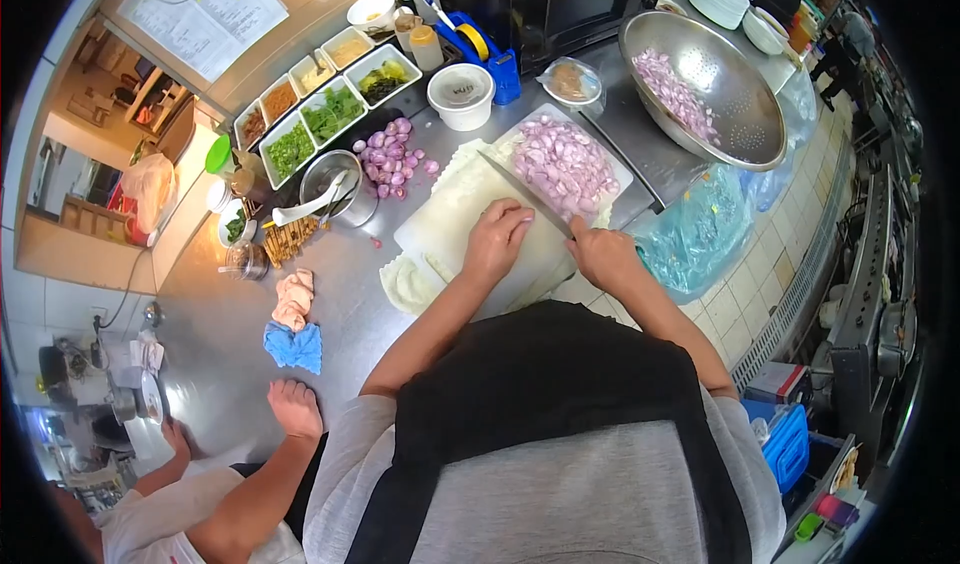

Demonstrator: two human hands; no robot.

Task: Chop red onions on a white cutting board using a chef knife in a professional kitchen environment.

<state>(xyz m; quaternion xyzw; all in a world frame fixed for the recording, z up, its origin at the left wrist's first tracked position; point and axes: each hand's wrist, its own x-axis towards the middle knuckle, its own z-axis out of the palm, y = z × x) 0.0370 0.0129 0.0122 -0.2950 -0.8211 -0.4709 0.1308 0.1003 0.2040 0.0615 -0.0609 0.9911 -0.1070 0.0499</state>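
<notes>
My right hand (602,255) grips the handle of a kitchen knife (525,194), whose blade lies across a white cutting board (450,222), along the edge of a pile of sliced shallots (562,162). Over the board's left part is my left hand (497,240), fingers curled; whether a small piece is between its fingertips cannot be told. A cloth (409,282) shows from under the board. Whole peeled shallots (388,151) lie on the steel counter beyond the board's left side. At the upper right, a steel colander (739,76) holds more sliced shallots.
Containers of herbs (332,113) and a steel pot (352,207) with a white-handled utensil stand left. A lidded white tub (461,95) is behind the board. Teal plastic bags (697,234) hang at right. A co-worker's hand (295,408) rests on the counter near a blue cloth (292,346).
</notes>
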